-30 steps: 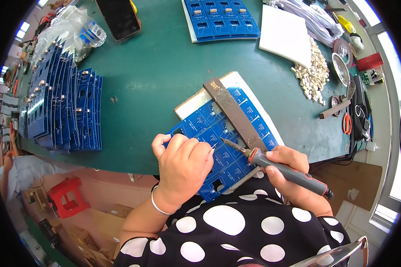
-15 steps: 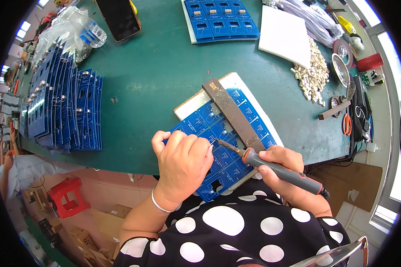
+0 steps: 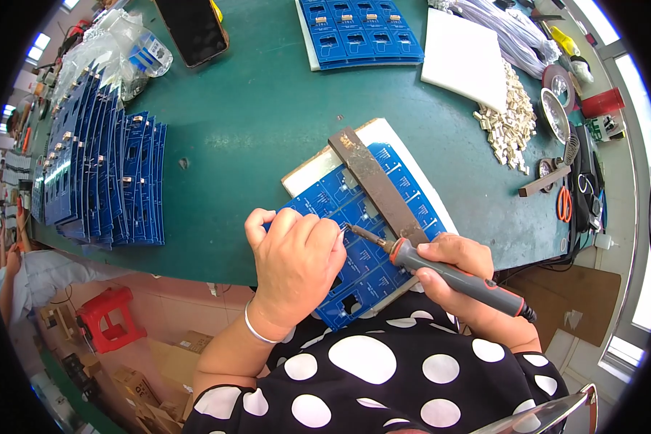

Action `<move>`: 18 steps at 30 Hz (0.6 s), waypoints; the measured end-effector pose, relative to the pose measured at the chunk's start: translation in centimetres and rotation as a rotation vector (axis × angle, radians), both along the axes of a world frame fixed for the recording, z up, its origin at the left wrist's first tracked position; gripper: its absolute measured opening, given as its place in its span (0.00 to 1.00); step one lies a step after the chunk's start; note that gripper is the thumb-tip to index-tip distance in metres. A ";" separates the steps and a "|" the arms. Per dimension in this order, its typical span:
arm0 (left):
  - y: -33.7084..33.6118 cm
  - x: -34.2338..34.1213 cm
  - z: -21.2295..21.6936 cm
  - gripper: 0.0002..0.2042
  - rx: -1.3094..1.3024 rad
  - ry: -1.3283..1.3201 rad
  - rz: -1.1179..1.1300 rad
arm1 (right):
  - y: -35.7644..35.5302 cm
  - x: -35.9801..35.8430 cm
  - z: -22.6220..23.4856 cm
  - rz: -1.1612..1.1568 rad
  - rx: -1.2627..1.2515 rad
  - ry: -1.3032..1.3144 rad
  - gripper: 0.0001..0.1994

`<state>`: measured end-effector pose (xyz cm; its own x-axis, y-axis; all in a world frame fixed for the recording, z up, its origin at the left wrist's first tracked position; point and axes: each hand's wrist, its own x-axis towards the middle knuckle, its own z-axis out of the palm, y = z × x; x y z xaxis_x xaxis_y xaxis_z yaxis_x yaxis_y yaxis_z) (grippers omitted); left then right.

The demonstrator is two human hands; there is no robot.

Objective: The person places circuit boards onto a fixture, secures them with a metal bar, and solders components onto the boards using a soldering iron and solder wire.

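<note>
Blue circuit panel (image 3: 354, 253) sits lower center on the counter (image 3: 253, 116), pinned by a metal bar (image 3: 376, 184). Our left hand (image 3: 296, 264) fingers curl, steadying it; right hand (image 3: 459, 271) fingers wrap soldering iron (image 3: 441, 271), tip on board.

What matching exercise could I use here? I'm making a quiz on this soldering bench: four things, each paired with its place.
Things:
1. soldering iron
2. metal bar
3. scissors
4. stacked blue boards

Places:
a. bench's left side
b. lying across the blue panel
c. in the right hand
d. bench's right edge

Pairs: 1-c, 2-b, 3-d, 4-a
</note>
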<state>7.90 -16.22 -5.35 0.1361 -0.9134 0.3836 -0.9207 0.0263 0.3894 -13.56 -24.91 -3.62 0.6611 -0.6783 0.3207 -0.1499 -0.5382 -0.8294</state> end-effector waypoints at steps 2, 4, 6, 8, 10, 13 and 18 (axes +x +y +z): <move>0.0 0.0 0.0 0.09 0.005 -0.005 0.000 | 0.0 0.1 0.0 -0.001 -0.004 -0.002 0.13; -0.1 0.1 0.1 0.09 0.012 -0.003 0.000 | -0.1 0.1 0.0 -0.001 -0.009 -0.003 0.13; -0.2 0.1 0.1 0.09 0.014 -0.003 0.001 | -0.2 0.2 0.0 0.004 -0.011 -0.001 0.13; -0.3 0.1 0.1 0.09 0.014 -0.005 0.001 | -0.3 0.2 0.0 0.007 -0.009 -0.001 0.13; -0.4 0.2 0.2 0.09 0.017 -0.003 0.003 | -0.4 0.3 0.0 0.011 -0.008 -0.002 0.13; -0.5 0.3 0.1 0.09 0.016 -0.006 0.011 | -0.6 0.4 -0.1 0.023 -0.023 -0.010 0.13; -0.6 0.6 0.3 0.08 0.026 -0.016 0.008 | -0.6 0.6 -0.1 0.028 -0.019 -0.008 0.13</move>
<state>8.51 -16.85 -5.02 0.1378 -0.9219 0.3622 -0.9271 0.0086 0.3748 -12.95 -25.54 -3.71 0.6771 -0.6534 0.3387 -0.1278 -0.5576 -0.8202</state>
